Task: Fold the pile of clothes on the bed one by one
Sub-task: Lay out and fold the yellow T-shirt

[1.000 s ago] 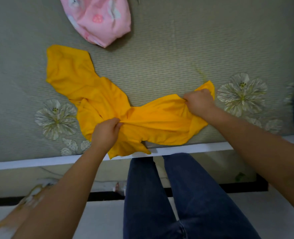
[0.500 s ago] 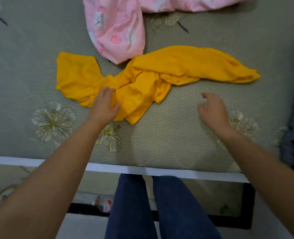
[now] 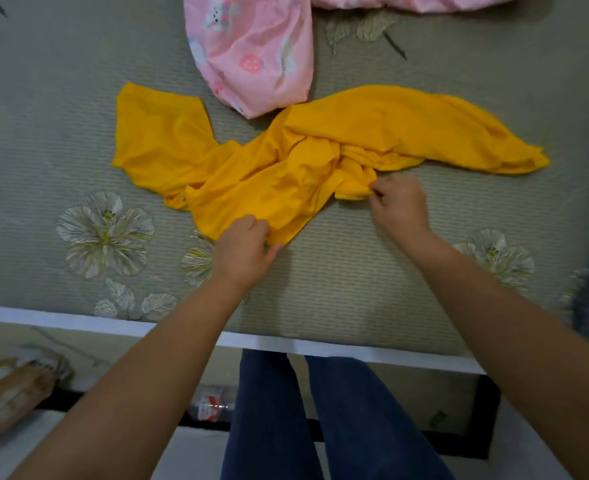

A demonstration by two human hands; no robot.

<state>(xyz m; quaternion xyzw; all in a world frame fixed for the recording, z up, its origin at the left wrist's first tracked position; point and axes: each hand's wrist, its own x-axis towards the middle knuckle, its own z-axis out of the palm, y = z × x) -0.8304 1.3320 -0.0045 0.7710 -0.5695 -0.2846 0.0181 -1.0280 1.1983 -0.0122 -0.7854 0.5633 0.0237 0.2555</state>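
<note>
Two hands work one yellow garment (image 3: 286,161), which lies crumpled and twisted across the bed (image 3: 44,133), its near edge well back from the bed's white rim. Far-left portion is spread flat; the middle is bunched; a long tail runs off right. Judgement: it sits centrally so it can be opened out flat before any fold is made.

Left hand (image 3: 243,249): forearm reaching forward from lower left, fingers curled, thumb out to the right; grip pinched on the lowest corner of the cloth.

Right hand (image 3: 397,206): forearm coming in from lower right, wrist bent inward, fingertips closed on a small folded edge at the garment's bunched middle.

Judgement: both grips sit on hem-like edges, likely to pull the twist apart. Step is untangling; no fold made yet.

Pink printed garment (image 3: 255,53) lies just beyond, its lower tip touching or overlapping the yellow one; cannot tell which.
</note>
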